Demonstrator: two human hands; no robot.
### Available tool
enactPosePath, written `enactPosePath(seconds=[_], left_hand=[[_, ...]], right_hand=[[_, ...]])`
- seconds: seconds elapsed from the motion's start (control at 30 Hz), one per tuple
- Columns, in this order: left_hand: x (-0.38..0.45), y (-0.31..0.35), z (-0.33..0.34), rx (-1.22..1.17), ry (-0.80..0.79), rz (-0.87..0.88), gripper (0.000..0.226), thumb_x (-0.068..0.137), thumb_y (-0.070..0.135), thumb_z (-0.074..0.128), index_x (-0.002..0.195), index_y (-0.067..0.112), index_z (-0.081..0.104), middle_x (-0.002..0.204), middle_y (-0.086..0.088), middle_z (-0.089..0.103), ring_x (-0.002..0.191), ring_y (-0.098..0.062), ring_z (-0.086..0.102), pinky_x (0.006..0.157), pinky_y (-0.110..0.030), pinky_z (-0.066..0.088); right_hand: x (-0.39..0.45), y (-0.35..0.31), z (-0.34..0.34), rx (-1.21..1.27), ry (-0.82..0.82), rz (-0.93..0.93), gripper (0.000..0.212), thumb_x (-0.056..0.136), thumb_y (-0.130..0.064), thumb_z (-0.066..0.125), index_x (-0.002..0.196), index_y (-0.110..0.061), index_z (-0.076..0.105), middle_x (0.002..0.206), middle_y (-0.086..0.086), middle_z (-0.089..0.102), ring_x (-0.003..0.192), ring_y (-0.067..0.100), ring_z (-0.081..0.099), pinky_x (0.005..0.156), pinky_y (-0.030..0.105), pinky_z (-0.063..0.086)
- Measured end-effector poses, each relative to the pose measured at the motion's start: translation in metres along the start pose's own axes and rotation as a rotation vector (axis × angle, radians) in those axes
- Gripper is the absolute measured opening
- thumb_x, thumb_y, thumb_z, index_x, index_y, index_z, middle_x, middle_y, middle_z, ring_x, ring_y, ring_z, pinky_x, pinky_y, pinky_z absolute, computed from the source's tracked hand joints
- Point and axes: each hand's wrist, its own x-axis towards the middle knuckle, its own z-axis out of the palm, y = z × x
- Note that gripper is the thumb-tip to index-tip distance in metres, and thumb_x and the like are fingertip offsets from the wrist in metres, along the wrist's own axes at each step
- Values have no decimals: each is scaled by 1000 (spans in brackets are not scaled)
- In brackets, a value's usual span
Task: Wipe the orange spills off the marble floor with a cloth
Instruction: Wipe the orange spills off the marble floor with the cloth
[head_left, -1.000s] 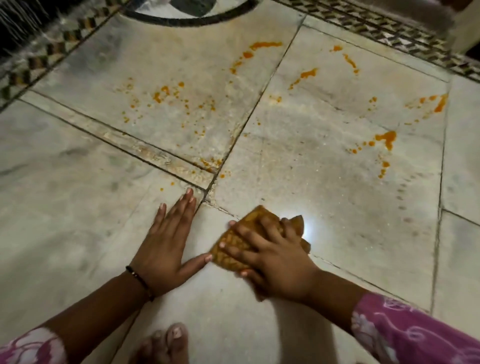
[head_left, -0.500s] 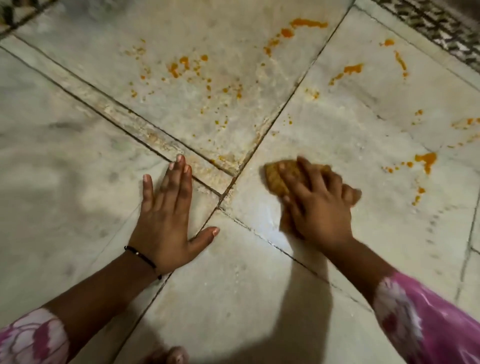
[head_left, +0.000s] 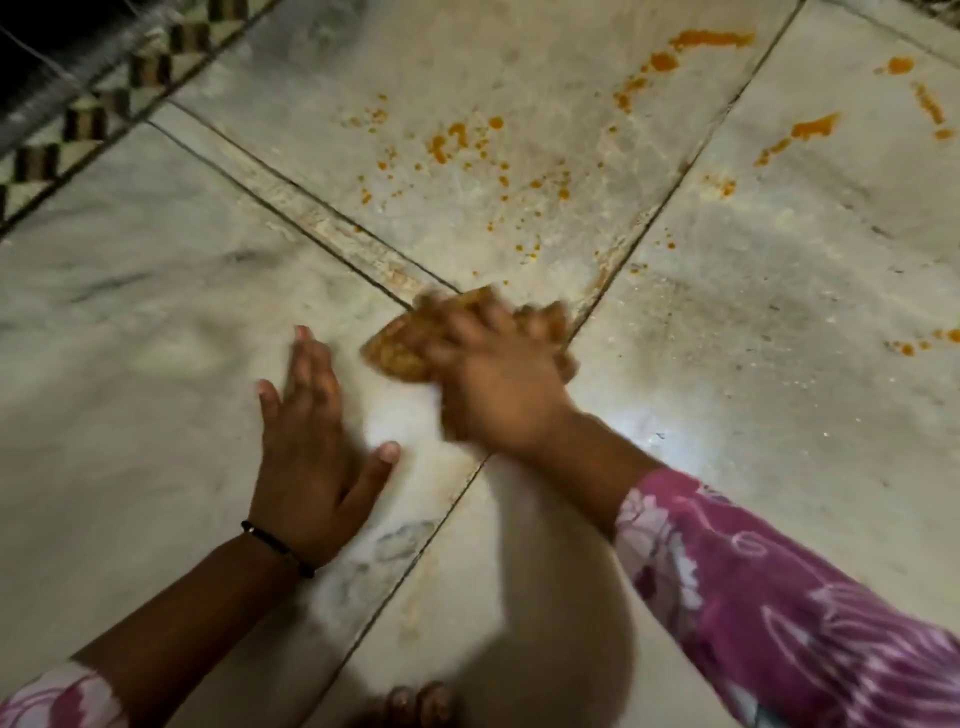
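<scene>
Head | right hand (head_left: 498, 395) grip pressing cloth (head_left: 400, 351), moved leftward | left hand (head_left: 311, 457) stays flat, empty

Marble floor (head_left: 156, 312): pale grey-white w/ faint darker grey veining, thin dark joint lines btwn slabs. Orange spills (head_left: 457, 140): bright orange blobs, streaks & small specks, scattered over the far slabs. Cloth (head_left: 400, 348): tan-orange, blurred, weave pattern can't be made out. Border strip (head_left: 88, 119) at far left: checker pattern, dark brown & cream squares, edged w/ dark lines. Sleeve (head_left: 779, 597) on right arm: magenta-pink w/ white & pale lilac floral line print; left sleeve (head_left: 57, 701) same pink & white print. Wristband (head_left: 278, 545) on left wrist: thin, black. White glare patch on floor nr the hands.
</scene>
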Motion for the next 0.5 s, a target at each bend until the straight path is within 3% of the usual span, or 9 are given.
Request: enactPosePath(seconds=[0.1,0.2,0.33,0.43,0.5], left_hand=[[-4,0,5,237,-153,99,101,81,76,27,150,5,7,159,-11,3,146,-21,7,115,-48,-2],[-2,3,4,300,-207,130,99,80,76,30,150,8,16,158,-9,13,145,-22,14,115,-49,-2],[0,4,4,317,-228,125,98,80,77,29,150,9,18,159,-9,12,145,-24,14,116,-51,2],[-1,3,5,327,-217,130,97,80,76,30,149,8,21,158,-9,14,145,-23,16,116,-50,7],[0,2,6,349,-220,140,96,81,75,28,148,7,23,157,-10,17,144,-23,18,115,-50,9]], right_hand=[[-18,54,-7,41,81,256,60,80,-39,55,138,-40,43,151,-5,36,122,34,35,89,45,31],[-77,73,-4,7,102,354,54,85,-42,45,139,-40,42,148,-1,41,116,35,37,84,47,35],[-120,18,5,9,101,291,56,79,-45,43,135,-39,49,142,1,48,110,37,43,78,47,37],[-83,-6,8,10,104,176,58,73,-46,43,130,-40,51,136,-3,52,106,32,43,79,45,33],[-45,13,3,-28,130,215,53,77,-47,43,128,-39,52,132,-3,54,106,29,43,81,42,28]])
